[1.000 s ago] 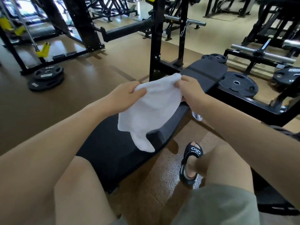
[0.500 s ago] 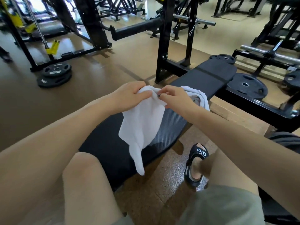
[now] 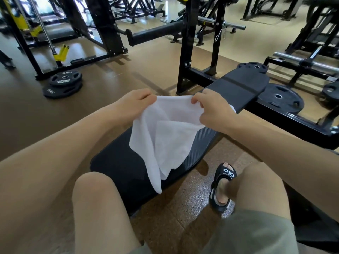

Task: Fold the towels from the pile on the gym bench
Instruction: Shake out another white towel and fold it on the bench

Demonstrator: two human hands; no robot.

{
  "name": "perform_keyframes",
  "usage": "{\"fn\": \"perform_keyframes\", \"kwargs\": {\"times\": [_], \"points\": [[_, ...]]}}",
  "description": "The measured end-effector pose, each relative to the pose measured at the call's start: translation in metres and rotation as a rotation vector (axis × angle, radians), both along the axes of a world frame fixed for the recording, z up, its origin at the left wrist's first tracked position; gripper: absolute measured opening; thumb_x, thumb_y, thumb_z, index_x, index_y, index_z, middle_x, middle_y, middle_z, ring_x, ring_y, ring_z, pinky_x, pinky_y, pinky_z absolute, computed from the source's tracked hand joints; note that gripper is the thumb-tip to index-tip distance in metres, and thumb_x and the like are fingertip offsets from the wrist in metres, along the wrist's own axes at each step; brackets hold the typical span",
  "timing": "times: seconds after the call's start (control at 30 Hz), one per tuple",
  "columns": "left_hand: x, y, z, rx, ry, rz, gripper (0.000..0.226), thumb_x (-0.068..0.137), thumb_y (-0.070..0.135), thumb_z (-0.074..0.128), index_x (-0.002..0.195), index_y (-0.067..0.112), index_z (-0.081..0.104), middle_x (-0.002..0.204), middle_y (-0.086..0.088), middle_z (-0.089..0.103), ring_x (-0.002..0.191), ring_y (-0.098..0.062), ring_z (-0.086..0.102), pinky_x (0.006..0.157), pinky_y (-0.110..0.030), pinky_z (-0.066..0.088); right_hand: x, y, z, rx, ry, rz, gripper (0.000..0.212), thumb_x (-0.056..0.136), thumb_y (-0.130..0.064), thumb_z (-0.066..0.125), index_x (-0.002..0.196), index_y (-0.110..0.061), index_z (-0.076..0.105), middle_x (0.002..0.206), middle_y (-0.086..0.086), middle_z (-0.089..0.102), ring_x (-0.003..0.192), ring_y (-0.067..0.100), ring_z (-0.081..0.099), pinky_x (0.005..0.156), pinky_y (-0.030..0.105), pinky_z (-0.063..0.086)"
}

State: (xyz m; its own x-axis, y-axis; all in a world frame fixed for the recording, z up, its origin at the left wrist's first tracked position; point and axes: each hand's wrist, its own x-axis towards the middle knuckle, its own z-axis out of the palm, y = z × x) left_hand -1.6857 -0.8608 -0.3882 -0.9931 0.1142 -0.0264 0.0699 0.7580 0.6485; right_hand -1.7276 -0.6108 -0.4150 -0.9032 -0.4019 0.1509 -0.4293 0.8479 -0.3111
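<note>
- The left hand (image 3: 136,99) and the right hand (image 3: 213,109) each pinch the top edge of a white towel (image 3: 165,136), holding it up over the black worktop (image 3: 117,162). The cloth hangs between them and its lowest corner trails past the near edge of the worktop, above the floor (image 3: 165,226).
- The hanging part looks bunched and doubled on itself, so a fold made from this hold is likely to come out crooked unless the corners are found first.
- The long tail could brush the floor or catch on the edge of the worktop if the hands drop before the cloth is drawn in over the pad.
- Both holds are light pinches on the edge, so a quick shake could pull a corner free and let the towel slide off the narrow pad.
- No pile of towels shows here, so I cannot tell how much is left to fold.
- Against half a second ago, the hands stand farther apart. Then they met at the middle of the top edge, with the cloth gathered into a narrow drape.
- The towel now spreads wider between them and shows an inner layer, though its tail hangs about as low.
- The view has also shifted a little.
</note>
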Motion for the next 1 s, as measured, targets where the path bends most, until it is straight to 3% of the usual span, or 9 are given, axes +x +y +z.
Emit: {"fn": "perform_keyframes", "kwargs": {"times": [0.2,0.37,0.5,0.63,0.7,0.77,0.83,0.9,1.0], "points": [[-0.004,-0.008,0.011,-0.202,0.100,-0.081,0.031,0.105,0.036,0.044,0.084,0.014,0.044,0.077,0.002,0.051,0.066,-0.015,0.043,0.060,-0.028,0.036,-0.002,0.006,0.004,-0.089,0.005,-0.127,0.066,0.080,0.013,0.053,0.134,-0.025,0.048,0.113,0.005,0.029,0.072,0.021,0.042,0.052,0.028,0.034],[-0.005,-0.013,0.019,-0.324,0.188,-0.083,0.026,0.105,0.038,0.044,0.083,0.025,0.044,0.078,0.001,0.055,0.065,-0.016,0.047,0.058,-0.030,0.036,-0.002,0.008,0.020,-0.076,0.024,-0.096,0.067,0.082,0.012,0.050,0.139,-0.022,0.048,0.115,0.011,0.053,0.095,0.029,0.051,0.067,0.038,0.047],[-0.006,-0.015,0.023,-0.301,0.232,-0.038,0.023,0.102,0.026,0.052,0.082,0.024,0.039,0.076,0.000,0.052,0.063,-0.018,0.045,0.057,-0.030,0.035,-0.001,0.003,0.032,-0.198,-0.059,-0.060,0.067,0.084,0.007,0.053,0.146,-0.020,0.047,0.100,-0.005,0.051,0.074,0.013,0.051,0.052,0.017,0.037],[0.001,-0.006,0.019,-0.370,0.282,-0.030,0.019,0.099,0.023,0.053,0.089,0.023,0.037,0.077,0.000,0.052,0.065,-0.022,0.048,0.056,-0.036,0.038,-0.002,-0.010,0.048,-0.286,-0.272,-0.055,0.072,0.084,0.000,0.060,0.152,-0.010,0.039,0.124,0.009,0.055,0.094,0.017,0.052,0.063,0.019,0.041],[0.005,0.004,0.015,-0.391,0.305,-0.095,0.014,0.101,0.021,0.047,0.095,0.027,0.037,0.084,0.004,0.053,0.071,-0.020,0.051,0.059,-0.034,0.041,0.000,-0.019,0.053,-0.324,-0.352,-0.060,0.064,0.081,0.002,0.062,0.143,0.000,0.046,0.117,0.021,0.059,0.082,0.018,0.054,0.064,0.028,0.045],[0.009,0.017,0.012,-0.350,0.292,-0.181,0.016,0.101,0.014,0.041,0.101,0.029,0.045,0.096,0.006,0.054,0.081,-0.018,0.053,0.068,-0.033,0.044,0.004,-0.026,0.058,-0.380,-0.400,-0.069,0.037,0.079,0.005,0.061,0.115,0.001,0.059,0.089,0.017,0.057,0.069,0.019,0.050,0.053,0.024,0.043],[0.010,0.030,0.009,-0.306,0.252,-0.214,0.027,0.099,0.012,0.038,0.097,0.030,0.057,0.102,0.005,0.054,0.093,-0.017,0.053,0.073,-0.030,0.041,0.005,-0.034,0.061,-0.481,-0.468,-0.116,0.020,0.077,0.009,0.056,0.083,-0.008,0.049,0.069,0.009,0.039,0.059,0.019,0.040,0.042,0.016,0.033],[0.012,0.043,0.006,-0.217,0.187,-0.165,0.030,0.097,0.014,0.040,0.088,0.028,0.064,0.098,0.004,0.056,0.098,-0.016,0.054,0.076,-0.027,0.040,0.003,-0.040,0.060,-0.603,-0.548,-0.159,0.027,0.074,0.011,0.053,0.078,-0.014,0.043,0.072,0.010,0.034,0.062,0.022,0.038,0.053,0.021,0.037],[0.011,0.058,-0.002,-0.109,0.129,-0.102,0.032,0.094,0.034,0.050,0.086,0.008,0.065,0.096,-0.006,0.061,0.093,-0.025,0.058,0.083,-0.040,0.049,-0.001,-0.045,0.053,-0.798,-0.655,-0.206,0.031,0.069,0.013,0.054,0.089,-0.010,0.056,0.081,0.013,0.044,0.073,0.026,0.048,0.067,0.034,0.049]]}}
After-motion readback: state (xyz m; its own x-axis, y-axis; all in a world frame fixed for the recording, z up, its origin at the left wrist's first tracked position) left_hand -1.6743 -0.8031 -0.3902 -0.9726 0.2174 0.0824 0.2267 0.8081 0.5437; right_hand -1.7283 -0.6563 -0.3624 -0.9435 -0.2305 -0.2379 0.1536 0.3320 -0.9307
